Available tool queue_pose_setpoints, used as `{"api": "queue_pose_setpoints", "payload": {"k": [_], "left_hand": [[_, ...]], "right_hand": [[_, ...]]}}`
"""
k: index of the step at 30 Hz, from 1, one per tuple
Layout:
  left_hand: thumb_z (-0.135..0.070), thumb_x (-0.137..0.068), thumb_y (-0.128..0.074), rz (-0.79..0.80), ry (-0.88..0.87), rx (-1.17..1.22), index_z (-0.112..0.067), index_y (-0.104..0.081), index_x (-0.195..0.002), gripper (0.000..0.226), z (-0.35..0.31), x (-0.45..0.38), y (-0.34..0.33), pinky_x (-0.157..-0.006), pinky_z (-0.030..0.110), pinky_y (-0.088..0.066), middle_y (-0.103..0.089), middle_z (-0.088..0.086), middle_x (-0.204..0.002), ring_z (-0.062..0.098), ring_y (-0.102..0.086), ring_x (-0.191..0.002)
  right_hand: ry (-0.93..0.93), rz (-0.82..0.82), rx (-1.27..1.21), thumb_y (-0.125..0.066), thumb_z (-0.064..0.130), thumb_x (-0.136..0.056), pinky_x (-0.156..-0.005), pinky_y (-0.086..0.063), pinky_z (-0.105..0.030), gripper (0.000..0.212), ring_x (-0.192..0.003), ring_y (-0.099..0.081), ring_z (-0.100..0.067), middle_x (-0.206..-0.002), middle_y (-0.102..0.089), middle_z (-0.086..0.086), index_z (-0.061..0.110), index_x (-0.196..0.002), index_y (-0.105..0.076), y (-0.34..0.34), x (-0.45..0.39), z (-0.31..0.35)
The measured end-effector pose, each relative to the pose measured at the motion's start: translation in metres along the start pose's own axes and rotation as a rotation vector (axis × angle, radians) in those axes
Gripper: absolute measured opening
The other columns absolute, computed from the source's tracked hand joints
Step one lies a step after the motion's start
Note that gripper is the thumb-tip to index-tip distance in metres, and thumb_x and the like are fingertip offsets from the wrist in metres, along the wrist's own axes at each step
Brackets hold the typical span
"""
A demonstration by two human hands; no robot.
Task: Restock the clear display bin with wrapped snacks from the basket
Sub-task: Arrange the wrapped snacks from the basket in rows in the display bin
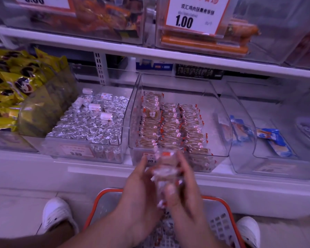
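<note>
1. The basket (104,196) sits on the floor between two white shoes (55,214).
2. Above it, the left hand (140,187) and right hand (183,187) together clasp a blurred stack of snacks (166,169), fingers curled round it.
3. Beyond them, the bin (220,104) on the shelf holds snack rows.

Blurred wrapped snacks (166,173) apparently clasped above basket (220,200), before bin (222,111).
</note>
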State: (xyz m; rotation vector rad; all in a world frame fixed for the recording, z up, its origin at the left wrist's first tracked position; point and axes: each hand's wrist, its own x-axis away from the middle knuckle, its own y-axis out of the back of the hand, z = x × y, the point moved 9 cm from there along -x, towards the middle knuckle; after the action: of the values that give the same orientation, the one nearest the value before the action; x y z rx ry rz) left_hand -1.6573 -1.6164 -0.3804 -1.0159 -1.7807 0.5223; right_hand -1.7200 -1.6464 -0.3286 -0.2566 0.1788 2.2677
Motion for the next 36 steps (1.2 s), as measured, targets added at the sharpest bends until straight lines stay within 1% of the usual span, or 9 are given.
{"api": "queue_pose_setpoints", "payload": {"k": [4,8,13,17,19,23,28,31,36], "left_hand": [[-0.046,-0.096,-0.048,-0.066,-0.028,-0.095,-0.012,-0.07,-0.121,0.048,0.0,0.006,0.005,-0.094,0.041,-0.048,-0.075,0.01,-0.106,0.029,-0.067,-0.102],[-0.039,-0.098,-0.048,-0.13,-0.093,-0.129,-0.006,-0.069,-0.123,0.046,-0.006,0.008,0.011,-0.098,0.047,-0.047,-0.072,0.017,-0.113,0.037,-0.064,-0.111],[-0.038,-0.092,-0.056,-0.129,-0.313,-0.372,-0.016,-0.079,-0.098,0.032,-0.041,0.021,0.0,-0.081,0.042,-0.057,-0.076,0.016,-0.098,0.036,-0.072,-0.095],[-0.054,-0.092,-0.049,-0.223,-1.024,-0.891,-0.04,-0.073,-0.105,0.031,-0.132,0.06,-0.008,-0.077,0.025,-0.055,-0.075,-0.014,-0.097,0.006,-0.07,-0.09],[-0.046,-0.094,-0.044,-0.293,-1.201,-1.023,-0.036,-0.069,-0.107,0.03,-0.163,0.069,-0.005,-0.076,0.02,-0.052,-0.071,-0.017,-0.098,0.005,-0.066,-0.092],[-0.032,-0.096,-0.044,-0.404,-1.241,-1.258,-0.029,-0.066,-0.113,0.028,-0.188,0.056,-0.002,-0.089,0.027,-0.045,-0.06,-0.016,-0.109,0.004,-0.057,-0.105],[-0.035,-0.095,-0.042,-0.408,-1.18,-1.323,-0.027,-0.065,-0.118,0.034,-0.192,0.049,0.003,-0.098,0.039,-0.044,-0.056,-0.013,-0.116,0.01,-0.053,-0.111],[-0.036,-0.094,-0.042,-0.409,-1.16,-1.301,-0.027,-0.065,-0.118,0.034,-0.198,0.052,0.007,-0.099,0.04,-0.044,-0.055,-0.013,-0.119,0.012,-0.053,-0.114],[-0.032,-0.1,-0.046,-0.409,-1.096,-1.28,-0.027,-0.062,-0.122,0.028,-0.197,0.05,0.013,-0.099,0.039,-0.044,-0.052,-0.013,-0.121,0.011,-0.053,-0.113]], "right_hand": [[-0.012,0.115,0.239,-0.04,0.073,-0.09,-0.11,-0.022,-0.006,0.077,-0.144,-0.023,0.007,-0.159,-0.012,0.029,0.056,-0.148,0.006,-0.014,0.009,-0.012],[-0.011,0.23,0.399,-0.033,0.074,-0.091,-0.111,-0.017,-0.005,0.079,-0.143,-0.01,0.015,-0.159,0.005,0.033,0.049,-0.151,0.012,-0.01,0.005,-0.015],[0.07,0.161,0.471,-0.043,0.069,-0.091,-0.093,-0.037,0.0,0.078,-0.128,-0.044,0.012,-0.153,-0.031,0.023,0.042,-0.155,-0.007,-0.007,-0.011,0.011],[0.12,0.129,0.59,-0.041,0.071,-0.09,-0.09,-0.051,-0.019,0.072,-0.111,-0.059,0.003,-0.124,-0.058,0.017,0.026,-0.146,-0.04,0.019,-0.079,0.04],[0.084,0.224,0.827,-0.04,0.069,-0.09,-0.103,-0.046,-0.034,0.079,-0.123,-0.054,-0.013,-0.134,-0.055,0.0,0.015,-0.148,-0.037,0.024,-0.128,0.038],[0.131,0.482,1.31,-0.047,0.051,-0.097,-0.092,-0.034,-0.024,0.077,-0.125,-0.047,-0.03,-0.137,-0.043,-0.016,0.012,-0.156,-0.015,-0.001,-0.196,0.001],[0.194,0.554,1.527,-0.05,0.05,-0.096,-0.12,-0.023,-0.046,0.076,-0.145,-0.013,-0.035,-0.158,-0.013,-0.014,0.018,-0.156,-0.015,-0.032,-0.224,-0.053],[0.079,0.469,1.511,-0.037,0.061,-0.096,-0.12,-0.004,-0.061,0.077,-0.15,0.014,-0.036,-0.163,0.017,-0.005,0.035,-0.154,0.006,-0.02,-0.224,-0.074],[-0.148,0.547,1.277,-0.036,0.057,-0.094,-0.123,-0.013,-0.048,0.088,-0.151,0.005,-0.036,-0.158,0.034,-0.007,0.022,-0.154,0.018,-0.025,-0.22,-0.091]]}}
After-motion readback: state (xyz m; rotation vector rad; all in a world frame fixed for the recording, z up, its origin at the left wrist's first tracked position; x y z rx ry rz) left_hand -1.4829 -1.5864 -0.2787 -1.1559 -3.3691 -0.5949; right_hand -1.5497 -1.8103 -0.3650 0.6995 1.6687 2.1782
